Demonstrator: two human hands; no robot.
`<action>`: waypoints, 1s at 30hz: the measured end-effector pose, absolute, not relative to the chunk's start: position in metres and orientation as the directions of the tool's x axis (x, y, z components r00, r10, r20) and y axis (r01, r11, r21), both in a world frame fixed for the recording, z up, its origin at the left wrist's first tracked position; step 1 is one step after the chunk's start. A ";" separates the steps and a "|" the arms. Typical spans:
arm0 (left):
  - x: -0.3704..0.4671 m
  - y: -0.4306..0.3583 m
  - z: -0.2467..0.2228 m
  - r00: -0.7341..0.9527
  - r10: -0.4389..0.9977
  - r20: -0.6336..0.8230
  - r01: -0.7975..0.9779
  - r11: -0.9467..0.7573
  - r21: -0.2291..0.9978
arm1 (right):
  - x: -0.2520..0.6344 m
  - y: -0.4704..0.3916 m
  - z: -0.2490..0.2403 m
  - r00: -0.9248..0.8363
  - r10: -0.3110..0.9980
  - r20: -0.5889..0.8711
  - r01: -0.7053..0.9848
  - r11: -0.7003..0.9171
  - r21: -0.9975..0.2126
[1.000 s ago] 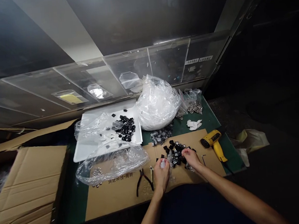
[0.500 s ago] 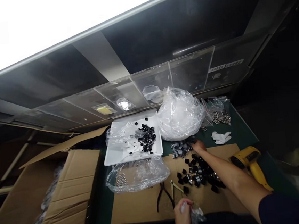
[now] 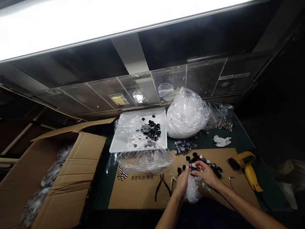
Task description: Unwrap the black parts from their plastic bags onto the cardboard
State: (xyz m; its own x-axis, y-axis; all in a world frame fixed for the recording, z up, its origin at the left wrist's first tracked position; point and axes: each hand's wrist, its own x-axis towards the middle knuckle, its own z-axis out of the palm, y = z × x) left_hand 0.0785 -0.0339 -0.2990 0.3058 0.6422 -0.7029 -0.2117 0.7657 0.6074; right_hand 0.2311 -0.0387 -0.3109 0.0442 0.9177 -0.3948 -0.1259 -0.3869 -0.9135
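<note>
Your left hand (image 3: 182, 183) and right hand (image 3: 207, 174) pinch the clear bag (image 3: 192, 190), maybe to steady its top; its fat part sits at six o'clock. Black bits (image 3: 218, 169) lie around twelve, likely for easy reach; pliers (image 3: 162, 185) at nine, gun (image 3: 246, 160) at three, probably out of the way.

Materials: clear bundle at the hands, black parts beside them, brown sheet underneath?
Clear bundle: likely plastic film, glossy; see-through crumples and highlights.
Black parts: possibly matte plastic or coated metal; dark and blocky, too small to settle.
Brown sheet: looks like matte cardboard; tan tone, printed lettering.
</note>
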 end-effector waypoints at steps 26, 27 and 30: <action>0.044 -0.068 -0.309 0.534 0.506 -0.677 -0.386 0.858 0.337 | 0.235 -0.073 -0.302 0.192 0.843 -0.502 -0.082 -0.496 -0.864; 0.045 -0.068 -0.309 0.544 0.509 -0.668 -0.379 0.859 0.345 | 0.235 -0.072 -0.302 0.207 0.834 -0.511 -0.101 -0.501 -0.859; 0.048 -0.066 -0.308 0.552 0.518 -0.653 -0.358 0.855 0.375 | 0.237 -0.070 -0.306 0.223 0.797 -0.562 -0.166 -0.537 -0.827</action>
